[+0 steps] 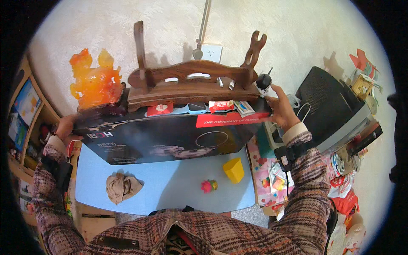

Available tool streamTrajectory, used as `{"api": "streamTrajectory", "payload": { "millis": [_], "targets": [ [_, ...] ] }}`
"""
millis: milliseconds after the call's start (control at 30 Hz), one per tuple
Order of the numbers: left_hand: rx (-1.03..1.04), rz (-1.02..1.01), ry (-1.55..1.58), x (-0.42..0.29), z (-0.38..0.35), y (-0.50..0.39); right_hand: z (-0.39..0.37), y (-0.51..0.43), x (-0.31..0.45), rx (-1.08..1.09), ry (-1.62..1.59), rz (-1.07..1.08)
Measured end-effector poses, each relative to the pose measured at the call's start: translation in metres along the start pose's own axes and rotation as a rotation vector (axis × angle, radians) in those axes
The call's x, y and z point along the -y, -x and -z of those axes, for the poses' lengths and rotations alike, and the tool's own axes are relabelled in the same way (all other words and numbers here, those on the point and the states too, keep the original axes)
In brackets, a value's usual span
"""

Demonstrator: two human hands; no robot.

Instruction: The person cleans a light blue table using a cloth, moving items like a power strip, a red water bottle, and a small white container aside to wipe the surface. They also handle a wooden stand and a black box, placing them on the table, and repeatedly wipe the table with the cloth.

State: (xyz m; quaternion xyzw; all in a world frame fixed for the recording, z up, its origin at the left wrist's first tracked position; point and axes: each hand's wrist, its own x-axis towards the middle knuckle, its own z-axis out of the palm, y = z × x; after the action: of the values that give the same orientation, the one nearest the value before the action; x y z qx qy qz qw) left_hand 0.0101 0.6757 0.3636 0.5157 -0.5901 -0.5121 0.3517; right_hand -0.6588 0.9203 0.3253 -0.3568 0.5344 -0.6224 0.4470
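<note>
A large black cardboard box (165,140) with printing and a red band lies across the back of the blue tabletop (140,197). My left hand (66,128) is against the box's left end, and my right hand (282,108) against its right end, thumb up near a small black ball-shaped device (264,81). On the box stand a dark wooden display stand (194,79) and an orange translucent ornament (95,83). A pale blue watch (196,107) and small packets (221,105) lie along its front edge. Nearer me are a crumpled brown cloth (122,188), a pink flower piece (207,186) and a yellow block (234,170).
Behind is a wall with a socket (211,53) and a cable conduit. A wooden shelf unit (28,127) stands on the left. On the right are a large black-and-grey appliance (331,105), a flowered cloth (266,194) with packets, and red plastic bags (346,202).
</note>
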Motion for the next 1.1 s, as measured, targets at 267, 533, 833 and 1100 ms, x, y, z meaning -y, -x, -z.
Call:
{"api": "streamTrajectory", "payload": {
  "millis": [267, 533, 833, 1100],
  "targets": [
    [-0.081, -0.287, -0.417, 0.041, 0.018, 0.001, -0.025, 0.039, -0.012, -0.129, 0.056, 0.118],
    [-0.147, -0.160, 0.036, 0.035, -0.013, 0.004, -0.040, 0.056, -0.016, -0.219, -0.017, 0.154],
    [-0.148, -0.161, 0.085, 0.061, -0.011, -0.049, -0.026, 0.038, -0.029, -0.203, -0.031, 0.169],
    [-0.152, -0.195, 0.063, 0.071, -0.015, -0.074, -0.036, 0.032, -0.049, -0.172, 0.001, 0.262]
  ]
}}
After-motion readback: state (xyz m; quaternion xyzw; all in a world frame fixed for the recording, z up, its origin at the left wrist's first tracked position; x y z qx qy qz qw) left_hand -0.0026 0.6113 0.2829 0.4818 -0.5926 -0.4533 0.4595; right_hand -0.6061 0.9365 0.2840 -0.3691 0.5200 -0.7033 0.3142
